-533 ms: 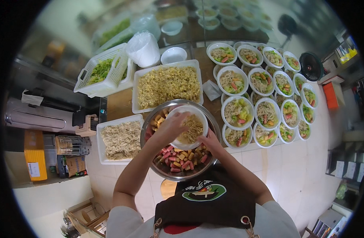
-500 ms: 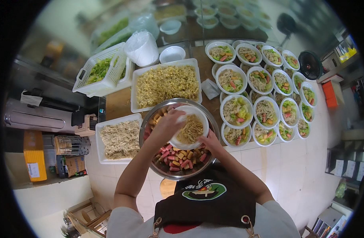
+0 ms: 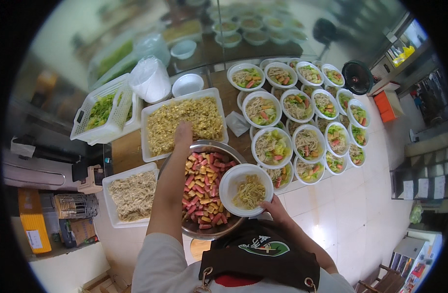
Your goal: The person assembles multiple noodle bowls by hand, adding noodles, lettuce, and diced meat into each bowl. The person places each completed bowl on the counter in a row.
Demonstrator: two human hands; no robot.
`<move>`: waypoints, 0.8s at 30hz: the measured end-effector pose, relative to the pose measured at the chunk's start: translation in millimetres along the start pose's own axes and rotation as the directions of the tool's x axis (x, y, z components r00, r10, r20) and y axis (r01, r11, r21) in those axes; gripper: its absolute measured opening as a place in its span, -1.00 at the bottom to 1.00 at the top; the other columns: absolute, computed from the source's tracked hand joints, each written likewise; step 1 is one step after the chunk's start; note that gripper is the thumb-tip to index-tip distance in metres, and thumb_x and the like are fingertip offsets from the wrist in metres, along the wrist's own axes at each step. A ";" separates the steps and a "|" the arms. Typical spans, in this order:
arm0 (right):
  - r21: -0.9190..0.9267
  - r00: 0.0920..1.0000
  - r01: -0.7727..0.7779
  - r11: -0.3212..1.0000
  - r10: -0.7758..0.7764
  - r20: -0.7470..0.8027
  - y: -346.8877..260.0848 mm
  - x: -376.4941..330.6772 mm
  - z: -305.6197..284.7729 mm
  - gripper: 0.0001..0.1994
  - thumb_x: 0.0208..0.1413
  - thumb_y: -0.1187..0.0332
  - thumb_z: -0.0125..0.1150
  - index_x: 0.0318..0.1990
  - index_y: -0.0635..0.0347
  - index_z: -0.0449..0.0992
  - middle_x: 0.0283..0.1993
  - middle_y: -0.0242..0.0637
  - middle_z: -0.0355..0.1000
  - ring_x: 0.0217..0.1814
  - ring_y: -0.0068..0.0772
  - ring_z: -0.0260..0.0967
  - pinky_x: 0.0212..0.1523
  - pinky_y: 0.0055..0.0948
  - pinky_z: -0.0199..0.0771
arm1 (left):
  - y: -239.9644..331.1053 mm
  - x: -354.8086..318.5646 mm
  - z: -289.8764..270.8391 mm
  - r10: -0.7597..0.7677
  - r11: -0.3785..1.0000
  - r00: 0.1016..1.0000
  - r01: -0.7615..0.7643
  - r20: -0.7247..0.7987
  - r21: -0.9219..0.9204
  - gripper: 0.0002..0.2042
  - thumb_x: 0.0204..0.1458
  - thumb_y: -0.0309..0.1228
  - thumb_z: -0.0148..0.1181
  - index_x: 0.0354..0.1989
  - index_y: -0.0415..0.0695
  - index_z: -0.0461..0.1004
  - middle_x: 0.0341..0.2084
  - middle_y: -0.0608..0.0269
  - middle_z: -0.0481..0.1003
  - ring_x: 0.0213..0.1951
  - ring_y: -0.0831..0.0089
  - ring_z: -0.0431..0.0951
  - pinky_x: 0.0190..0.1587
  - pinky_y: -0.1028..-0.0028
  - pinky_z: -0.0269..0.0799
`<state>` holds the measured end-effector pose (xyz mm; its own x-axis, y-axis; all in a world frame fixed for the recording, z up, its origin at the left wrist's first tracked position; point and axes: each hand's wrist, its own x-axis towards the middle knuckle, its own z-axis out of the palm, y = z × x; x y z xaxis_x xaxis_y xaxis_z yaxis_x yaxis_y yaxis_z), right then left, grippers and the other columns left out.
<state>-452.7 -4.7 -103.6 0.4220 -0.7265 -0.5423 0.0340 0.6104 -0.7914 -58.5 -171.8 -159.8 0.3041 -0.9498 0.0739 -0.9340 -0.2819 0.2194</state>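
White round bowl (image 3: 228, 189), pale yellow noodles (image 3: 250, 193) inside

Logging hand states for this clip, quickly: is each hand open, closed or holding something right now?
Left hand: at the yellowish food; open or closed cannot be told.
Right hand: closed, holding the white bowl.

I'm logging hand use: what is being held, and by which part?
The right hand holds a white bowl by its near right rim. The left hand is at the yellow sprout-like food; whether it grips any cannot be told.
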 end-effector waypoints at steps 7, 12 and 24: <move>-0.035 0.997 0.073 0.997 -0.073 0.008 0.2 9.0 -3.7 -0.49 -0.11 0.45 0.12 0.07 0.31 0.22 -0.20 -0.28 0.42 -0.33 -0.53 0.38 -0.43 -0.57 0.40 | -29.4 4.9 -48.6 -0.014 0.753 1.000 0.012 0.003 -0.658 -0.84 -0.08 -0.53 0.16 -0.28 -0.16 0.52 -0.51 0.24 0.47 -0.44 0.42 0.47 -0.37 0.46 0.46; -0.067 0.984 0.141 0.988 -0.132 0.118 -15.4 37.6 19.2 -0.47 -0.10 0.44 0.10 0.10 0.32 0.18 -0.24 -0.30 0.39 -0.39 -0.55 0.31 -0.44 -0.56 0.36 | 18.6 -56.1 -163.7 0.121 0.397 0.984 0.073 0.132 -0.915 -0.83 0.00 -0.59 0.13 -0.21 -0.17 0.49 -0.41 0.39 0.44 -0.41 0.66 0.43 -0.43 0.63 0.44; -0.026 0.944 -0.111 0.994 0.113 0.308 -22.8 36.4 58.4 -0.59 -0.02 0.48 0.04 0.04 0.29 0.25 -0.19 -0.23 0.46 -0.28 -0.47 0.45 -0.30 -0.49 0.46 | 66.1 -221.9 -161.9 0.176 0.821 0.980 -0.093 0.095 -0.563 -0.75 -0.12 -0.57 0.19 -0.20 -0.14 0.46 -0.20 0.04 0.43 -0.23 0.15 0.48 -0.22 0.36 0.41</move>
<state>-385.2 -26.6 -88.8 0.6819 -0.5197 -0.5147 -0.0364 0.6787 -0.7335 -157.4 42.3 -4.2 0.1160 -0.9931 0.0183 -0.6897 -0.0673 0.7210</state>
